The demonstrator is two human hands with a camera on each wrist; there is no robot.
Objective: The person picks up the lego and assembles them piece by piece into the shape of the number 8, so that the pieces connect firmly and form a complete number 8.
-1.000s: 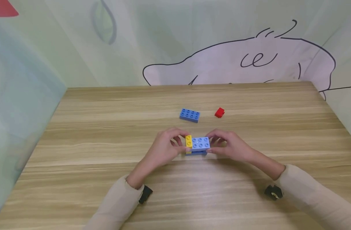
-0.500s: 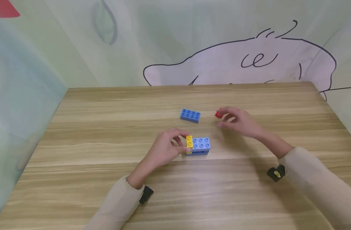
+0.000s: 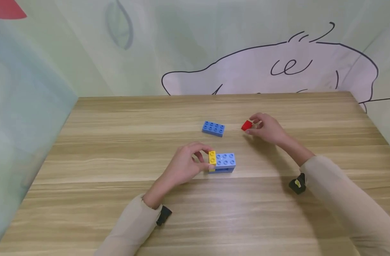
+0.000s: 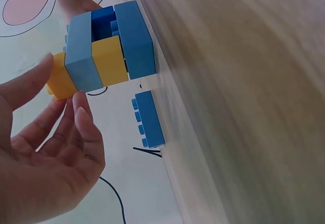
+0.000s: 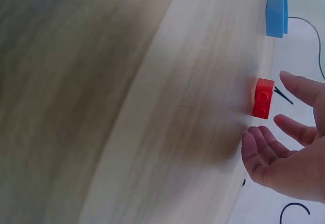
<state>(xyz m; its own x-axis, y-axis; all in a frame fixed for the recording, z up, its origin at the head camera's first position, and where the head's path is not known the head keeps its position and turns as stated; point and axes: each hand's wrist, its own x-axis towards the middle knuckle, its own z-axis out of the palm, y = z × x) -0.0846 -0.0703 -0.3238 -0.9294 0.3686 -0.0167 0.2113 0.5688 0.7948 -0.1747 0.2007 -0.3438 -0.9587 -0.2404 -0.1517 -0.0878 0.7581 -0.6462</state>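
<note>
From the head view, the left hand (image 3: pixel 189 164) pinches the yellow brick (image 3: pixel 212 159) atop the stack's (image 3: pixel 226 164) left end. Nearer the far edge of the table (image 3: pixel 128 135) lie the blue brick (image 3: pixel 213 129) and, toward the right edge, the red brick (image 3: pixel 246 125), beside the right hand (image 3: pixel 267 129).

At the left wrist, thumb and fingertips clamp the yellow brick.

At the right wrist, thumb and fingers stand apart beside the red brick.

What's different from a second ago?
The right hand has let go of the stack's right end and moved forward and to the right, to the red brick; its thumb and fingers are close to it, with no firm hold visible. Unchanged: the left hand pinches the yellow brick atop the stack, and the red brick and loose blue brick lie in place.
</note>
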